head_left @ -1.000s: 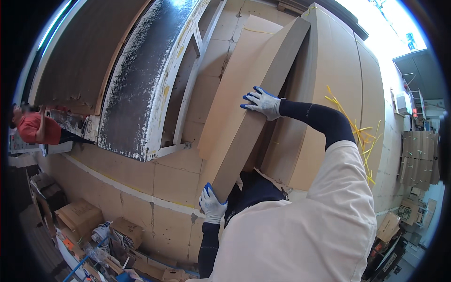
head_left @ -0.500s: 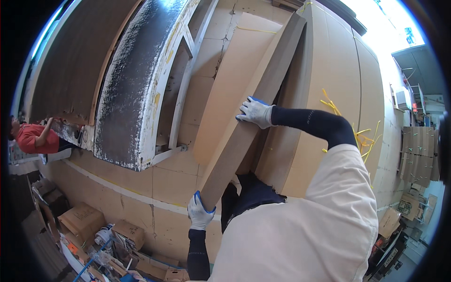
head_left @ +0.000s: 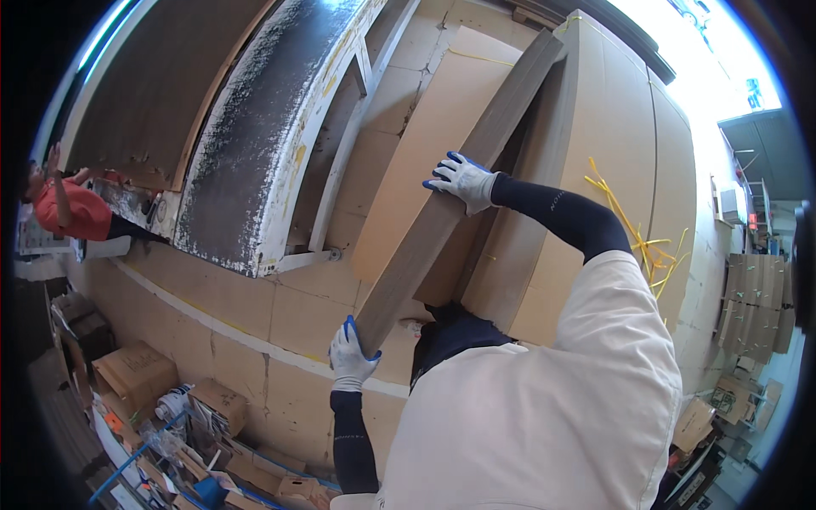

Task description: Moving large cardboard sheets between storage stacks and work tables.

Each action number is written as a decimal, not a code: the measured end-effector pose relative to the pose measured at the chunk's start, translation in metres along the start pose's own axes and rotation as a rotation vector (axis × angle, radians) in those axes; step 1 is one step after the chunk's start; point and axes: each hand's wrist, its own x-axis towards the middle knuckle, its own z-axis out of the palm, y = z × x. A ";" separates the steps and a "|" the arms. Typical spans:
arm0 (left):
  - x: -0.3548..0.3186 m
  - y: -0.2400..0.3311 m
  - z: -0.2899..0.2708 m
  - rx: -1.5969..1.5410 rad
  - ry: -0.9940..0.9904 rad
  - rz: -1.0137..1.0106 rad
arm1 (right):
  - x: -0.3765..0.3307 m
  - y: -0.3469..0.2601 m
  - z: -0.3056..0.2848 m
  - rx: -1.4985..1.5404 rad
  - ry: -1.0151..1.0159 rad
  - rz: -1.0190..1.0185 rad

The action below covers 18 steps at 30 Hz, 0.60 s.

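Observation:
A long, thick stack of flat cardboard sheets [head_left: 414,246] slants across the middle, its layered narrow edge turned up toward me. At the near end, my left hand [head_left: 353,357], in a white glove with blue fingertips, is closed round the stack's corner. Farther along, my right hand [head_left: 463,181], gloved the same way, grips over the top edge with its fingers bent to the left side. A broad cardboard sheet [head_left: 425,136] lies to the left of the stack. To the right stands a larger pile of cardboard [head_left: 608,127], with yellow straps [head_left: 642,246] hanging loose on it.
A machine bed with a worn dark top [head_left: 255,144] and white frame runs along the left. Beyond it a person in a red top [head_left: 72,208] stands. Cardboard boxes [head_left: 136,374] and clutter fill the lower left. Strapped cardboard bundles [head_left: 752,297] stand far right.
The held stack has tipped slightly so that its left face shows less. My left hand has shifted a little left with the near end. The person in red has raised their hands.

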 end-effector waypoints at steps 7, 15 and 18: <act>-0.011 0.014 0.010 0.024 -0.011 0.019 | -0.040 -0.047 -0.002 -0.019 0.134 0.100; -0.012 0.020 0.005 0.118 0.021 0.084 | -0.096 -0.187 0.051 0.474 0.655 0.241; -0.018 0.029 -0.005 0.081 0.004 0.076 | -0.109 -0.239 0.060 0.635 0.698 0.291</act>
